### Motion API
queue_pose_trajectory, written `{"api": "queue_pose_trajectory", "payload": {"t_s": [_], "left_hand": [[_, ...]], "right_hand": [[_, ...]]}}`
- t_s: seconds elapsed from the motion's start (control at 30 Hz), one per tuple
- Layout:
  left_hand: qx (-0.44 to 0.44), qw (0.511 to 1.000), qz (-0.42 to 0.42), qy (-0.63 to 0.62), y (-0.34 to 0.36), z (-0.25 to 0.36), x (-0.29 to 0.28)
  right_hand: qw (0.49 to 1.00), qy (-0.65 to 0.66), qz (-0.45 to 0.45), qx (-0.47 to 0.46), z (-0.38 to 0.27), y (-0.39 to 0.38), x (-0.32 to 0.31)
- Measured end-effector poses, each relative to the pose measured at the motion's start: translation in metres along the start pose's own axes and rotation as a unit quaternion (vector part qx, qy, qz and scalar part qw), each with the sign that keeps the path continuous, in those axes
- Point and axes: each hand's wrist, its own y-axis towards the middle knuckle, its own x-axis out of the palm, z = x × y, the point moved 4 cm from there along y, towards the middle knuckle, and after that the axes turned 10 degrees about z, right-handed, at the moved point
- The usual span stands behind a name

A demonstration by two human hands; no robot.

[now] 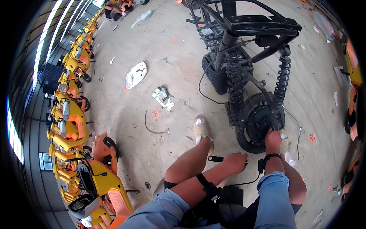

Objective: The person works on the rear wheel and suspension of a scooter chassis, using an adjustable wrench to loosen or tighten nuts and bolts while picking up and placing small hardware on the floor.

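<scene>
My left hand (235, 163) is closed, its fingers curled, in front of the wheel. A black-handled tool (215, 158) with a hole near its end sticks out beside that wrist, in line with the fist; its working end is hidden. Farther right, my right hand (273, 139) reaches down to the lower end of the fork leg (274, 121), beside the wheel hub. Its fingers are mostly hidden, so what they grip cannot be seen. The black wheel (249, 143) belongs to a stripped scooter frame (244, 24) with two coil-spring shock absorbers (235, 87).
Several yellow and orange scooters (101, 179) line the left side; others (354, 68) stand at right. On the concrete lie a white oval panel (136, 75), a metal bracket (163, 99), a bent black hose (148, 127) and a cable (299, 133). A person (113, 10) sits far back.
</scene>
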Motion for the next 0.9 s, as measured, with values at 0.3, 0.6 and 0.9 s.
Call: {"api": "queue_pose_trajectory", "payload": {"t_s": [0.3, 0.6, 0.9], "left_hand": [[0.011, 1.000, -0.015, 0.002, 0.013, 0.004, 0.000], [0.002, 0.997, -0.053, 0.048, 0.021, 0.021, -0.007], [0.013, 0.997, -0.070, 0.022, 0.020, 0.031, 0.009]], "right_hand": [[0.976, 0.033, -0.080, 0.198, -0.013, 0.012, -0.022], [0.970, 0.140, -0.099, 0.172, 0.001, 0.011, -0.024], [0.965, 0.214, -0.133, 0.072, 0.008, 0.018, -0.034]]}}
